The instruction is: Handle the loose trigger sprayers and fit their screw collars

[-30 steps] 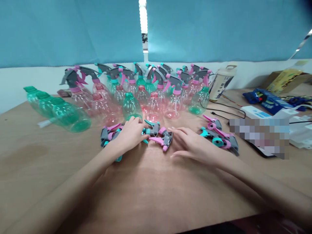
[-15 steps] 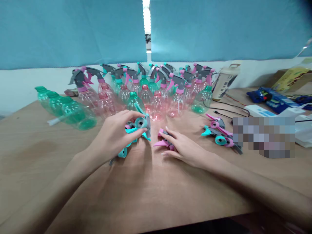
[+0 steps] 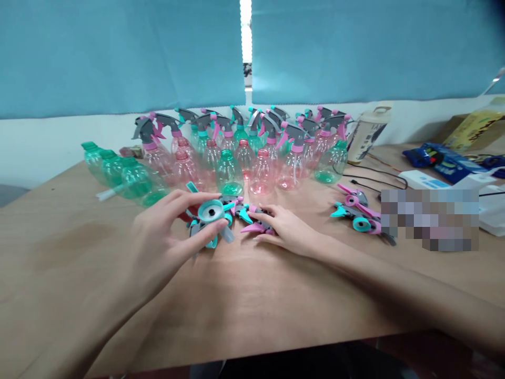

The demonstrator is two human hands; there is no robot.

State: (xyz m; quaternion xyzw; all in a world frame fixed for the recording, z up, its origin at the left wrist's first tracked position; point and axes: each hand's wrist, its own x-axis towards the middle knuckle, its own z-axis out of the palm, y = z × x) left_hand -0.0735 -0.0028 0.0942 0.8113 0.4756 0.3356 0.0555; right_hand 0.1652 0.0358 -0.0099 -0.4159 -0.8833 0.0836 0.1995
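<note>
My left hand (image 3: 161, 231) pinches a teal-and-grey spray head (image 3: 209, 212) between thumb and fingers, its round collar facing me. Beneath and behind it lie more spray heads on the table, partly hidden. My right hand (image 3: 290, 229) is low over the table, its fingers closed around a pink-and-grey spray head (image 3: 257, 228) that lies there; the fingers cover part of it. Just beyond both hands stand open-necked bottles, among them a green bottle (image 3: 226, 176) and a pink bottle (image 3: 262, 173).
Several bottles with spray heads fitted, such as a pink one (image 3: 291, 171), stand in rows at the back. Green bottles (image 3: 132, 179) lean at the left. Loose spray heads (image 3: 360, 223), a black cable (image 3: 382, 176), a white canister (image 3: 369, 134) and a blue packet (image 3: 445, 163) are on the right.
My left hand has brought its teal spray head left and toward me, turning the collar more to view. My right hand has shifted slightly left, onto the pink spray head. The view has moved slightly.
</note>
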